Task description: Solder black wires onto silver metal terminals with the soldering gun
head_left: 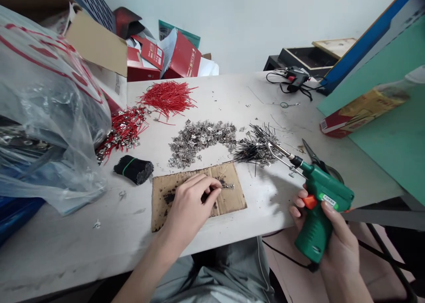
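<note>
My left hand (195, 197) is over a scorched piece of cardboard (232, 201), thumb and fingers pinched on a small metal terminal (229, 186) that points right. Whether a wire runs back under the fingers is hidden. In my right hand (338, 245) is a green soldering gun (327, 190) with an orange trigger, its tip aimed up and left. That tip reaches in front of a pile of black wires with metal ends (255, 148). Beyond the cardboard lies a curved heap of loose metal terminals (199, 139).
Red wires (169, 98) lie at the back, with red wires bearing terminals (124, 130) nearer. A banded black wire bundle (133, 169) sits left of the cardboard. A plastic bag (53, 99) bulges at the left. Scissors (314, 155) rest behind the gun; another corded tool (295, 78) lies back right.
</note>
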{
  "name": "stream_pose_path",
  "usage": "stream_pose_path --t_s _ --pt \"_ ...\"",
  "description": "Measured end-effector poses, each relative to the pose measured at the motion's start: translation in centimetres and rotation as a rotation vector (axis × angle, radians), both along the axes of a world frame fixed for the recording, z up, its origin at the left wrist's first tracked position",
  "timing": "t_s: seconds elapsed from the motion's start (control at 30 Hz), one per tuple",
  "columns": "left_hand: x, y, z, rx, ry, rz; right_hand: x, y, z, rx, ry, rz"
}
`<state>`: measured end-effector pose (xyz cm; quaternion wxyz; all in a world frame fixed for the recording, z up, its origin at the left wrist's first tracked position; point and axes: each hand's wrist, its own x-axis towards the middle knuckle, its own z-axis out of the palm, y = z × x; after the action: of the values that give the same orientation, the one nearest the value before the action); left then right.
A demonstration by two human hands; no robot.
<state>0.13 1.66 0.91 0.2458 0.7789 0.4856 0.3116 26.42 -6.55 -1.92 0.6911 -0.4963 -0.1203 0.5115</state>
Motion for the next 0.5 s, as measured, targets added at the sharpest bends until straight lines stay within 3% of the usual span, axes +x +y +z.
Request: stream_pose_path --t_s 0.3,0.5 --pt "-0.3 -0.1 0.0 -0.044 -0.019 0.008 0.2 0.1 -0.4 0.031 0.044 0.003" --pt "0.8 1.3 2.1 0.026 -0.087 0.006 0.1 0.2 -0.7 0.048 0.132 -0.018"
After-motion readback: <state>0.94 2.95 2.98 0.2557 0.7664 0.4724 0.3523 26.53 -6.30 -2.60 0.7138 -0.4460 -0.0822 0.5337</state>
